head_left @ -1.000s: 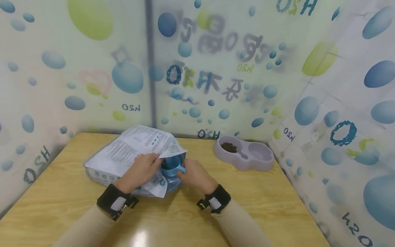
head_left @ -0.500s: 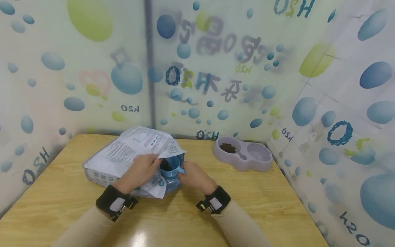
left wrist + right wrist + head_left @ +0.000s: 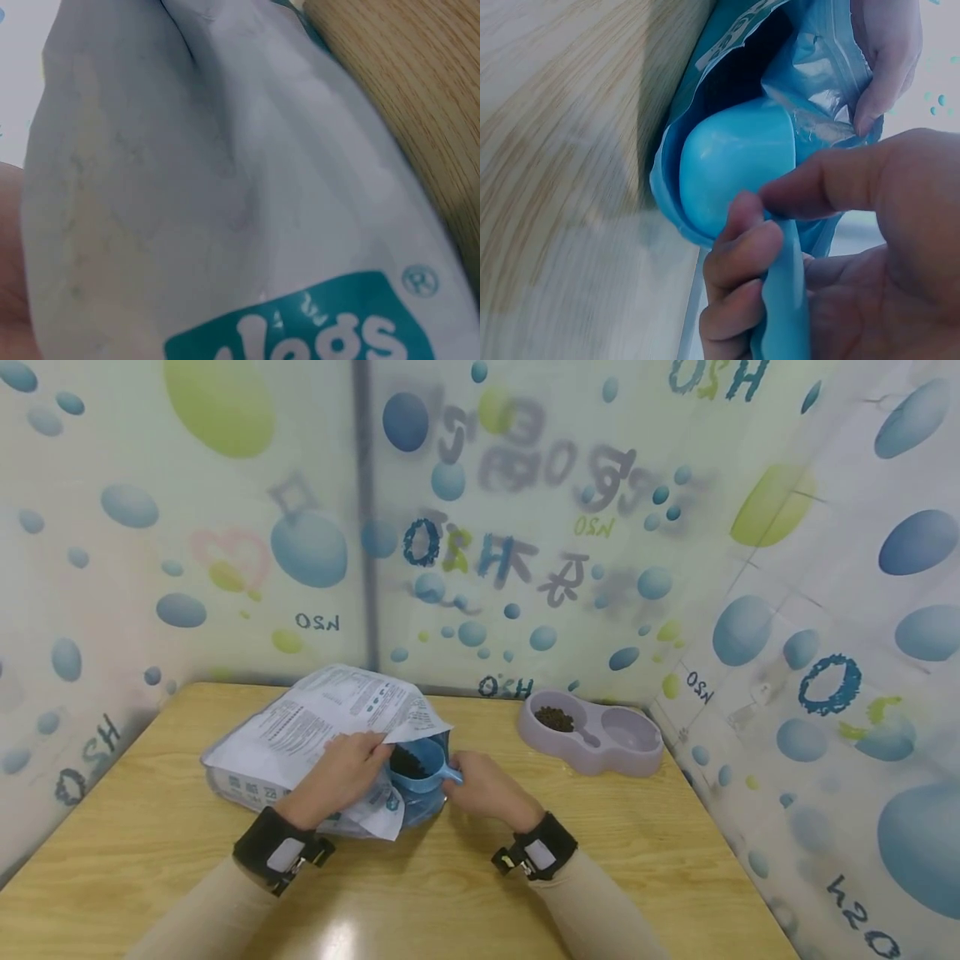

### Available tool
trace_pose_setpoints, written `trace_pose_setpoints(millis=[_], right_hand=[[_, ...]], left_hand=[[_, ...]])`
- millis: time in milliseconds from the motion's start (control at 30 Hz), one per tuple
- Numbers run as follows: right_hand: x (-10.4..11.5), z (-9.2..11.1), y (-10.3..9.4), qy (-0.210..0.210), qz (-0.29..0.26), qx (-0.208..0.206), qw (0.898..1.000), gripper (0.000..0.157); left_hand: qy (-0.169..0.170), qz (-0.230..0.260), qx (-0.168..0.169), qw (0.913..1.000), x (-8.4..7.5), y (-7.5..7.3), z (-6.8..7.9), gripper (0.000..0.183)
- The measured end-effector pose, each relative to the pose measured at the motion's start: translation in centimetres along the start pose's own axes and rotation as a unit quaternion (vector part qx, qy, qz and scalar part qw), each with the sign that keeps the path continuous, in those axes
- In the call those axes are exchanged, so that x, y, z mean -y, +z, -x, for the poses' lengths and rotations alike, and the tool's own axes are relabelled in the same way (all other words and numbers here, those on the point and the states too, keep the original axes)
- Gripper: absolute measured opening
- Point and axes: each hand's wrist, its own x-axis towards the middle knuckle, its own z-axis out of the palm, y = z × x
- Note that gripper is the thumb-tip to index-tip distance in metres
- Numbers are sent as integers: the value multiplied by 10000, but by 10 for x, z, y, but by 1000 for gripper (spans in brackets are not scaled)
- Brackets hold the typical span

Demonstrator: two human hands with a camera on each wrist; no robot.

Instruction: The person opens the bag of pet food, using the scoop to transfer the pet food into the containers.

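A white pet food bag (image 3: 322, 714) lies on its side on the table, its torn mouth facing right. My left hand (image 3: 341, 777) grips the upper edge of that mouth, thumb against the bag (image 3: 825, 67) in the right wrist view. A light blue scoop (image 3: 426, 783) sits in the opening with dark brown kibble (image 3: 407, 764) inside it. With curled fingers, my right hand (image 3: 491, 789) holds the scoop by its handle. White bag film with a teal label fills the left wrist view; the fingertips there are mostly hidden.
A pale purple double pet bowl (image 3: 588, 758) stands at the back right of the wooden table (image 3: 600, 860). Brown kibble lies in its left compartment. Patterned walls (image 3: 480, 635) rise behind the table and on both sides.
My right hand has drawn the scoop slightly to the right, and more of the kibble in it shows. The left hand and the bag stay about where they were.
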Motion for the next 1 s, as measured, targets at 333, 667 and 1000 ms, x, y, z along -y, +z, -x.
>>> trace_pose_setpoints(millis=[333, 667, 1000], right_hand=[[-13, 8, -5, -225, 250, -220, 9992, 12], [-22, 13, -13, -436, 241, -102, 9987, 11], [-27, 11, -20, -647, 271, 46, 9975, 10]], left_hand=[[-22, 51, 51, 10000, -1, 1, 1, 47], [18, -9, -9, 10000, 0, 0, 0, 49], [-6, -84, -57, 9999, 1, 1, -1, 48]])
